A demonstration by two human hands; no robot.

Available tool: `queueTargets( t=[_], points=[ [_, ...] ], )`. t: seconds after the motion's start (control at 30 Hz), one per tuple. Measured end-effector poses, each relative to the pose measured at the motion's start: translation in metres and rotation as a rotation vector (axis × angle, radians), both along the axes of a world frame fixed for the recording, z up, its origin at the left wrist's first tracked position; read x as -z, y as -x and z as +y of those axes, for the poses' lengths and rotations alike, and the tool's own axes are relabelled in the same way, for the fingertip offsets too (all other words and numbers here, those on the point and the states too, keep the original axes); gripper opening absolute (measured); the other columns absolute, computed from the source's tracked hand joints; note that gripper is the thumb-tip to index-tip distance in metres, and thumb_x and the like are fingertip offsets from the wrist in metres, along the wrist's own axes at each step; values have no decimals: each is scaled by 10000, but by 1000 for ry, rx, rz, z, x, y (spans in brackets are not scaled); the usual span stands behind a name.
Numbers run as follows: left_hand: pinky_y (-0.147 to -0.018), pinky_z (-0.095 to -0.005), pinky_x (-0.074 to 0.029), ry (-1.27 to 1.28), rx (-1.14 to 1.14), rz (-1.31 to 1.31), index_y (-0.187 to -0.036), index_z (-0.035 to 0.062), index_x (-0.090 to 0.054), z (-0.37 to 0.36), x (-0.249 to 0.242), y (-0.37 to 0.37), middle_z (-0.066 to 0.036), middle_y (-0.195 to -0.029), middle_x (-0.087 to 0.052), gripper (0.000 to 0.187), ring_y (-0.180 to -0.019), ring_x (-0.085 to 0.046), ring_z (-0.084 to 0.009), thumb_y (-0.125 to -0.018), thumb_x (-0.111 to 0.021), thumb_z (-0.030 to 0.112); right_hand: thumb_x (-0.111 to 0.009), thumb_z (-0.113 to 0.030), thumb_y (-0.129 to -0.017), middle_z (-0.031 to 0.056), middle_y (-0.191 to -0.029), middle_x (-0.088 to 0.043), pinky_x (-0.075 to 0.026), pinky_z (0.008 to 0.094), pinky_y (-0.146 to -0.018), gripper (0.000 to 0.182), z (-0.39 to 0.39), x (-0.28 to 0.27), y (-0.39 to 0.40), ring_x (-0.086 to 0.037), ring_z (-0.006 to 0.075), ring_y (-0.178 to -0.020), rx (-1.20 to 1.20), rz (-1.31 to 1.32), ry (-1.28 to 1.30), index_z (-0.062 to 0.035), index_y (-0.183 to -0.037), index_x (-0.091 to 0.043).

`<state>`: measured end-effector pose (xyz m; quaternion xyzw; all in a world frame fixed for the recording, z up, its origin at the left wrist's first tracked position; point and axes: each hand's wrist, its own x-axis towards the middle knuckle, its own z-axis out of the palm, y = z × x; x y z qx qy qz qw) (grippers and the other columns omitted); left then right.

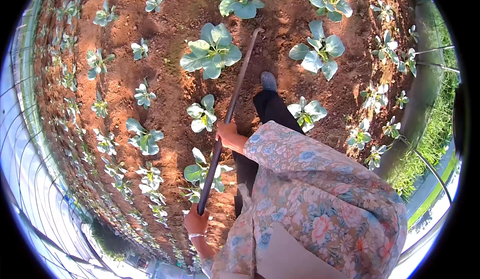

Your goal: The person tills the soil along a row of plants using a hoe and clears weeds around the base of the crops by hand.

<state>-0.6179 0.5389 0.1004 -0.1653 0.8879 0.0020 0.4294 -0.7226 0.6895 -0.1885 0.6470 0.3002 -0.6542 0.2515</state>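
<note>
Head view: a long-handled tool (231,104), the reference for all positions below, lay on a slant above reddish soil (167,74), its far tip among the plants and its near end by the wearer's body. Both hands were closed round it, set apart along the shaft. The right hand (227,133) gripped it about midway; the left hand (196,222), with a pale wristband (197,235), gripped the near end. The shape of the working head was too small to make out, and I could not tell whether it bit into the ground.

A broad-leaved brassica-like plant (212,52) stood just left of the tool's far part; its counterpart (318,50) stood farther off to the right. A smaller plant (201,114) grew left of the shaft near the right hand. The shaft passed over a leafy plant (197,172) between the two hands; contact with its leaves could not be confirmed. A clog-like shoe (268,81) was planted right of the shaft.

Judgement, handling: the wide grip suited control, the right hand guiding and the left steadying the end. Best practice here seemed to be short, shallow strokes on bare soil, with the tip clear of the stem and leaves at left. The shaft probably needed lifting over the plant beneath it, and the shoe kept out of the stroke.
</note>
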Motion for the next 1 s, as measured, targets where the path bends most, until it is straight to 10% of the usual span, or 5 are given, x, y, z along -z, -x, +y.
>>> queueTargets(
  t=[0.23,0.67,0.8,1.0],
  points=[
    [-471,-395,-414,-110,-90,144,-730,61,-583,35,-53,-32,-109,-523,-516,161,-443,-504,-273,-614,-633,161,-593,-84,-802,61,-492,-433,-376,345,-349,210,20,-54,-24,-438,190,-363,180,66,251,-17,-636,-484],
    [-655,-467,-477,-648,79,-14,-960,-32,-536,219,176,53,-269,-788,-606,321,-761,-599,-431,-730,-581,188,-536,-229,-807,100,-476,-562,-437,367,-399,377,305,128,63,-553,253,-395,-378,196,-350,4,-511,-532],
    [-698,-438,-475,-652,113,-138,-965,-33,-531,138,192,-19,-249,-816,-615,341,-799,-606,-402,-727,-566,209,-560,-161,-803,114,-512,-555,-437,371,-397,294,249,72,1,-556,234,-414,-469,41,-418,24,-576,-532],
    [-724,-438,-465,-569,151,-451,-1049,9,-517,20,89,-28,-243,-909,-611,408,-857,-593,-400,-743,-625,256,-574,-126,-789,117,-525,-543,-420,367,-358,274,108,55,-105,-546,236,-400,-126,75,-333,22,-567,-509]
  ],
)
